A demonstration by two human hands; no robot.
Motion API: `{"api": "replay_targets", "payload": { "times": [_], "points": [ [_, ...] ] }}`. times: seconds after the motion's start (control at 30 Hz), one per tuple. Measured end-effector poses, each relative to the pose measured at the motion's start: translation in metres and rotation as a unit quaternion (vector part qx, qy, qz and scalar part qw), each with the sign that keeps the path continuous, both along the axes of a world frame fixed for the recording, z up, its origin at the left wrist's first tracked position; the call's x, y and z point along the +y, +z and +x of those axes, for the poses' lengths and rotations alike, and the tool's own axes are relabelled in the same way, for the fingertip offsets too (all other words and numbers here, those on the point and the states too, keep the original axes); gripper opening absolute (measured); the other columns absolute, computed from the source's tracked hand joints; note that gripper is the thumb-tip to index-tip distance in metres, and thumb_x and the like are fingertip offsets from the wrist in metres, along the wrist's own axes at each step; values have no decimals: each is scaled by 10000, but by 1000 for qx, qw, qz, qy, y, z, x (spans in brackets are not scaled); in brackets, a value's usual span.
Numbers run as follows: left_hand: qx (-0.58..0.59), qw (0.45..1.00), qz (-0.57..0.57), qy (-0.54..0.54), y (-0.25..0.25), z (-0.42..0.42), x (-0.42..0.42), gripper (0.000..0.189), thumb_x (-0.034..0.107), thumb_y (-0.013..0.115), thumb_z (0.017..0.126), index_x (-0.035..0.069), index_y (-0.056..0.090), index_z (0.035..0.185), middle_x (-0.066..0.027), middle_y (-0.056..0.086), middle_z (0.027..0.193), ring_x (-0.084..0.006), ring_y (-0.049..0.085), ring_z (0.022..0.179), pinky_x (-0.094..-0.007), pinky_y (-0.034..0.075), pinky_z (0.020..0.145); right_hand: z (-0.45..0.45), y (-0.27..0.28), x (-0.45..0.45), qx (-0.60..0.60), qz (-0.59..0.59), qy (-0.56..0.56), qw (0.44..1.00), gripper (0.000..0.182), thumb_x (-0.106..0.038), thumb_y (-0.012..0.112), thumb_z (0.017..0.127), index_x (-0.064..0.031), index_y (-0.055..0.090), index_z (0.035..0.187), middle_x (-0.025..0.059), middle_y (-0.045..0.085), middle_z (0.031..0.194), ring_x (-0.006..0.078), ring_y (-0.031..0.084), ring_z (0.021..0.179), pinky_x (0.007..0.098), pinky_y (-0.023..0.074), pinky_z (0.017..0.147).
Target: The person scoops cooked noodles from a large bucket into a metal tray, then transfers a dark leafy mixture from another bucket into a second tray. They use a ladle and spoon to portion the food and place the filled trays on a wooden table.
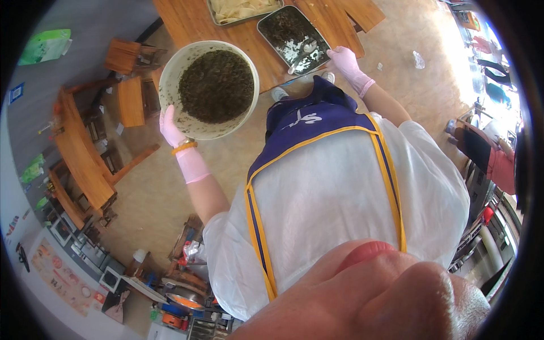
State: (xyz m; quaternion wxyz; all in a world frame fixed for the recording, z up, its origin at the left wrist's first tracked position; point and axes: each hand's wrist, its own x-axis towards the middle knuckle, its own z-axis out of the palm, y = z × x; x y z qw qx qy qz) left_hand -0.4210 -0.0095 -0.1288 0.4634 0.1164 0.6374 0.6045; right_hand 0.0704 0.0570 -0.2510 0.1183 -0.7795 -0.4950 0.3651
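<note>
My left hand (171,127), in a pink glove, grips the near left rim of a white plastic bucket (254,91) that holds a dark green-brown chopped mass (216,87). To the right, my right hand (342,61), gloved too, has its fingers closed at the right edge of a rectangular metal tray (265,47). Dark chopped food covers the far part of that tray, and a metal spoon (302,56) lies in its nearer part. Beyond stands a second metal tray (247,19) with pale, flat pieces in it (238,8).
The trays stand on a wooden table (182,21). Wooden stools (131,101) and a long wooden table (80,148) are at the left. A person (480,153) is at the far right. Crumpled plastic (418,60) lies on the floor.
</note>
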Motion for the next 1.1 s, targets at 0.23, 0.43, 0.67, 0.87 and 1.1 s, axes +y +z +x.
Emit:
{"api": "replay_targets", "payload": {
  "times": [0.23, 0.43, 0.67, 0.87, 1.1],
  "points": [
    [16, 1000, 4, -1, 5, 4, 0, 369, 91, 639, 847, -36, 609, 1192, -118, 655, 1114, -223, 634, 954, -344, 507, 835, -60, 49, 19, -80, 196, 384, 899, 253, -272, 520, 923, -110, 698, 1002, 128, 706, 948, 305, 672, 857, 366, 521, 768],
    [5, 999, 7, -43, -4, -10, -2, 396, 109, 656, 846, -24, 589, 1213, -117, 644, 1126, -221, 627, 973, -356, 499, 846, -96, 60, 37, -103, 86, 490, 861, 224, -212, 533, 864, -112, 713, 951, 111, 694, 906, 295, 666, 864, 386, 521, 762],
    [-41, 983, -74, -164, -15, -53, 7, 341, 272, 675, 843, 53, 654, 1104, -65, 683, 951, -213, 639, 862, -369, 509, 781, -39, 60, 32, 399, -5, 81, 913, 207, -244, 561, 939, -71, 670, 914, 52, 671, 769, 135, 654, 699, 277, 512, 546],
    [-77, 973, -65, -208, -11, -41, 22, 391, 18, 645, 702, -13, 589, 1089, -108, 627, 1064, -259, 595, 971, -397, 474, 888, -29, 83, 24, 394, 4, -112, 912, 202, -228, 598, 949, -47, 671, 1002, 90, 705, 758, 163, 684, 608, 271, 543, 506],
    [21, 954, 19, -298, 83, 43, 51, 523, -44, 565, 740, -67, 514, 1260, -172, 608, 1195, -262, 615, 1074, -335, 518, 899, -7, 79, 4, 296, -8, -69, 953, 167, -205, 643, 859, -50, 706, 849, 81, 707, 721, 188, 677, 550, 295, 560, 516]
  ]
}}
